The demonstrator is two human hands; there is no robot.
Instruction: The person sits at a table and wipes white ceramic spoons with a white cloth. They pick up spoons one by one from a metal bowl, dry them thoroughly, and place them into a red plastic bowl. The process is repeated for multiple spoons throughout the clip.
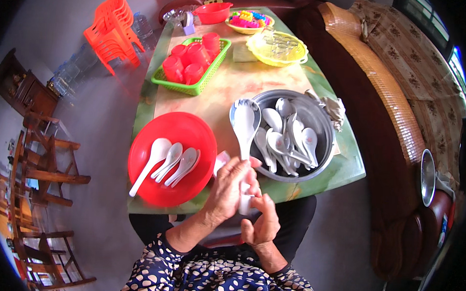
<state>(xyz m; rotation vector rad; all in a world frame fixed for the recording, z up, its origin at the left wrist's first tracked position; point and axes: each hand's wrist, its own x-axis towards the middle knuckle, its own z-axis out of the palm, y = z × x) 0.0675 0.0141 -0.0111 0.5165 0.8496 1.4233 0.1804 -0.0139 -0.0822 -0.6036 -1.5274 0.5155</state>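
A large white ceramic spoon (244, 122) with a blue-patterned bowl points away from me, bowl uppermost. My left hand (225, 191) is closed around its handle. Below it, my right hand (262, 222) has its fingers curled against a white piece (245, 204) in line with the handle. It looks like the handle's lower end, though fingers partly cover it. A pale pinkish white item (221, 161) shows beside my left hand, mostly hidden. To the left, a red basin (202, 139) holds several white spoons (173, 158). At right, a metal basin (324, 134) holds many more spoons (282, 140).
Farther along the table (164, 103) stand a green basket (224, 54) of red cups (195, 55), a yellow colander (279, 48), a bowl of colourful toy blocks (249, 19) and a red bowl (213, 12). A crumpled cloth (334, 109) lies beside the metal basin.
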